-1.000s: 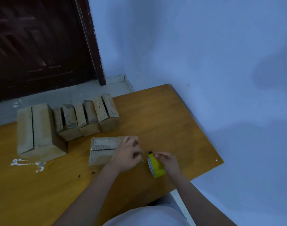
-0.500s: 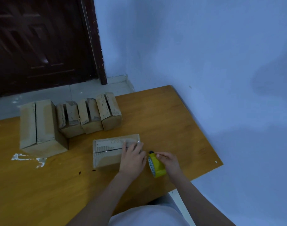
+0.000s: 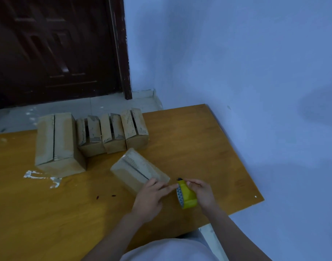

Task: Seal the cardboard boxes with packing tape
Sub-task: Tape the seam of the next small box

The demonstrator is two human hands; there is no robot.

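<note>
On the surface (image 3: 189,140), far left: a large cardboard box (image 3: 56,144). Just right of it, side by side in a row: three small cardboard boxes (image 3: 112,132). In front of that row, turned at an angle: another small box (image 3: 137,168). At its near right corner: left hand (image 3: 152,198). Right of that, tape roll (image 3: 187,196) between both hands, right hand (image 3: 203,193) beside it. Behind the surface: floor (image 3: 86,108), door (image 3: 54,48); to the right, wall (image 3: 236,53).

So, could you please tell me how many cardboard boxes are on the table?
5: a large box at the left, three small boxes in a row beside it, and one nearest the left hand. None seem hidden.
</note>
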